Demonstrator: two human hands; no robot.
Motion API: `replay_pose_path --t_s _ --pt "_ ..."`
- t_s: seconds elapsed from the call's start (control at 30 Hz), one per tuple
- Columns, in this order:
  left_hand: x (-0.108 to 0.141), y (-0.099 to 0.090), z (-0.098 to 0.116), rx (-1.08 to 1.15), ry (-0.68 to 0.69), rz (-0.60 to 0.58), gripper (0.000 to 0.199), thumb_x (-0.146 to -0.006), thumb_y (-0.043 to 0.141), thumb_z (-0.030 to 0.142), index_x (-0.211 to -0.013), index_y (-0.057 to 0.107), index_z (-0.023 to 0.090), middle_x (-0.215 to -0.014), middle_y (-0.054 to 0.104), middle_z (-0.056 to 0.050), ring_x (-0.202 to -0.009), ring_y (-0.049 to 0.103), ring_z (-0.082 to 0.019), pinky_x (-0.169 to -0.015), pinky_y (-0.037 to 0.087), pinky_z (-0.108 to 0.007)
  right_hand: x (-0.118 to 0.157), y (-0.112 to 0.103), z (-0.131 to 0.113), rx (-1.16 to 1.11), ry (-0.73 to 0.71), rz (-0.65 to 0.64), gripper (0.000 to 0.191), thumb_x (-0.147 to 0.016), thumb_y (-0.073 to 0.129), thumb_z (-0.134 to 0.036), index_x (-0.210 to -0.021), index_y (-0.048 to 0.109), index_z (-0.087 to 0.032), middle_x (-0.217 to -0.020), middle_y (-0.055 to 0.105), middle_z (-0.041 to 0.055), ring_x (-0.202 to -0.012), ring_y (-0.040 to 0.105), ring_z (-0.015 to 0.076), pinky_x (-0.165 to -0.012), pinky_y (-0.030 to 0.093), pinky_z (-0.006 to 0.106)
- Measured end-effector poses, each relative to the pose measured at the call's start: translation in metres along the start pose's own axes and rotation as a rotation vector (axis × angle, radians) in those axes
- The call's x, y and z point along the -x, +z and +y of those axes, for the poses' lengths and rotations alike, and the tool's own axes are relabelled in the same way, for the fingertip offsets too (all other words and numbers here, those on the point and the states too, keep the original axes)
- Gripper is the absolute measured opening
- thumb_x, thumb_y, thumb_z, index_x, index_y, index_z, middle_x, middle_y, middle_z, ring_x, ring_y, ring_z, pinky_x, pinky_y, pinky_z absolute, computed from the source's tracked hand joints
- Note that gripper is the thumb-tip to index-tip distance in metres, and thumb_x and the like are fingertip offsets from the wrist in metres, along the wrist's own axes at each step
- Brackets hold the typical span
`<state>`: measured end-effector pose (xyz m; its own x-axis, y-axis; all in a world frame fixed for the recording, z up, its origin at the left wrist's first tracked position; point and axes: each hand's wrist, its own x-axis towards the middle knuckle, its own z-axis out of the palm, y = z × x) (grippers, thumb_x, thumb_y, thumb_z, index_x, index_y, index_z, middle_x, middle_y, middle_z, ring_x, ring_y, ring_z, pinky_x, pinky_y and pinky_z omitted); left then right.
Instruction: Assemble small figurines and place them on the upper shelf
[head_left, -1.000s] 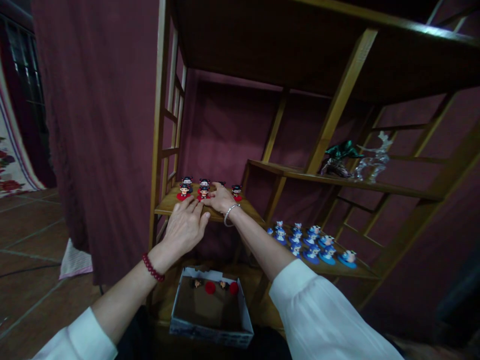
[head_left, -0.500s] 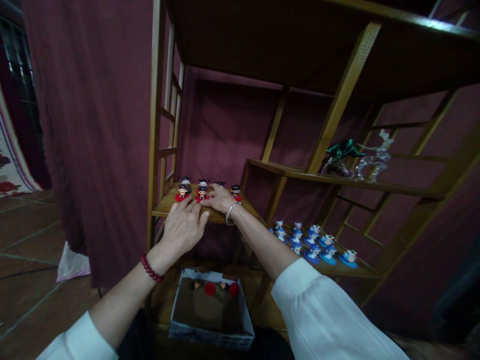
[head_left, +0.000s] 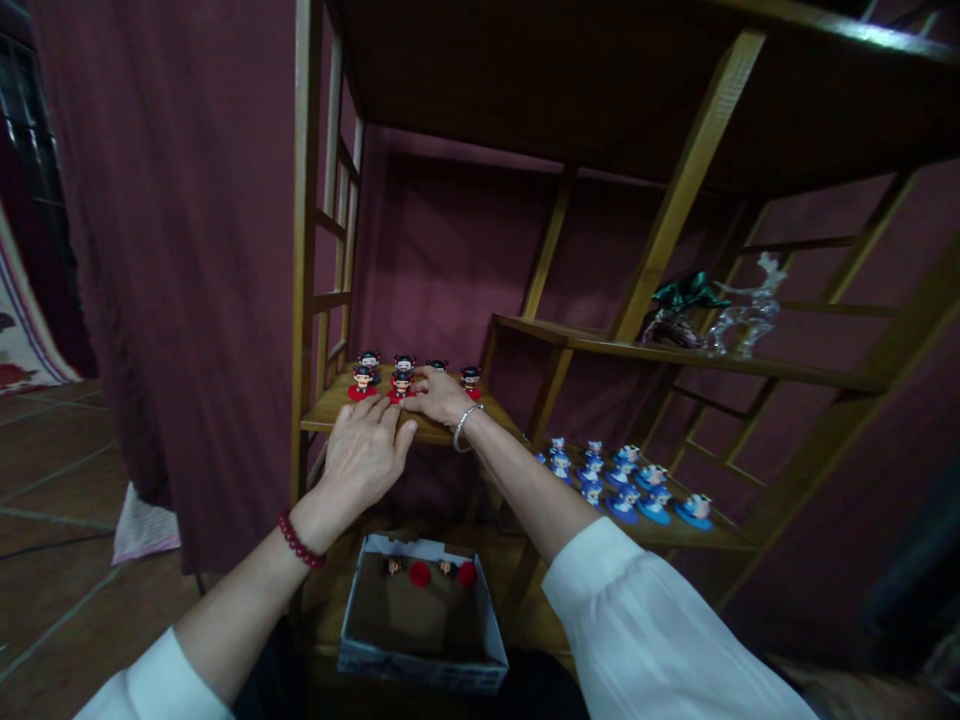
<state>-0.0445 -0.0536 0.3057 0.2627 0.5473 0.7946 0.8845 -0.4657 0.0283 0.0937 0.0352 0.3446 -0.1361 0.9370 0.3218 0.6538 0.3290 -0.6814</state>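
Small black-haired figurines on red bases stand in two rows on the upper left shelf. My right hand, wearing a silver bangle, has its thumb and fingers closed about the right side of the front middle figurine. Beside it, my left hand lies at the shelf's front edge with fingers stretched out and nothing in them. Its fingertips are just below the front left figurine. Another figurine stands right of my right hand, and one behind is partly hidden by the fingers.
Below the shelf sits an open cardboard box with red-based figurines lying along its far side. Blue figurines stand in rows on the lower right shelf. A clear deer ornament and a green ornament share the middle shelf. Wooden posts divide the unit.
Both hands hold nearly the same places at the front middle figurine. The view has shifted very slightly; no figurine has visibly moved on the shelf.
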Motion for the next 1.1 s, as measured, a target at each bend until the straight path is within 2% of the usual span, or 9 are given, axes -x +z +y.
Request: replay_pose_path --t_s 0.37,0.7,0.87,1.1 --pt "0.001 0.004 -0.001 0.005 0.014 0.027 0.041 -0.09 0.033 0.036 -0.106 0.061 0.011 -0.109 0.064 -0.015 -0.107 0.053 -0.028 -0.087 0.039 -0.044 0.005 0.0 -0.003 0.014 -0.003 0.012 0.067 -0.056 0.079 -0.022 -0.117 0.052 -0.02 -0.091 0.068 0.0001 -0.086 0.062 0.015 -0.077 0.047 0.024" --pt "0.002 0.0 0.001 -0.007 0.001 0.023 0.037 -0.09 0.035 0.035 -0.102 0.062 0.013 -0.109 0.064 -0.015 -0.103 0.054 -0.028 -0.084 0.039 -0.043 0.011 -0.001 -0.009 0.109 -0.026 0.016 0.069 -0.058 0.075 -0.029 -0.12 0.049 -0.013 -0.09 0.067 0.0028 -0.08 0.061 0.0147 -0.071 0.046 0.025" --pt "0.002 0.0 0.0 -0.008 0.006 0.008 0.037 -0.09 0.033 0.035 -0.103 0.06 0.014 -0.109 0.064 -0.014 -0.101 0.055 -0.027 -0.084 0.038 -0.042 0.01 0.0 -0.007 0.098 -0.037 0.028 0.063 -0.06 0.075 -0.027 -0.118 0.052 -0.016 -0.09 0.067 0.0011 -0.079 0.061 0.0134 -0.071 0.046 0.023" --pt "0.003 0.002 0.0 -0.01 -0.004 0.012 0.038 -0.09 0.033 0.036 -0.106 0.059 0.013 -0.111 0.063 -0.013 -0.103 0.054 -0.027 -0.085 0.037 -0.042 0.01 0.0 -0.006 0.123 -0.055 0.02 0.06 -0.064 0.071 -0.026 -0.119 0.05 -0.013 -0.089 0.066 0.0015 -0.081 0.06 0.0132 -0.072 0.045 0.024"
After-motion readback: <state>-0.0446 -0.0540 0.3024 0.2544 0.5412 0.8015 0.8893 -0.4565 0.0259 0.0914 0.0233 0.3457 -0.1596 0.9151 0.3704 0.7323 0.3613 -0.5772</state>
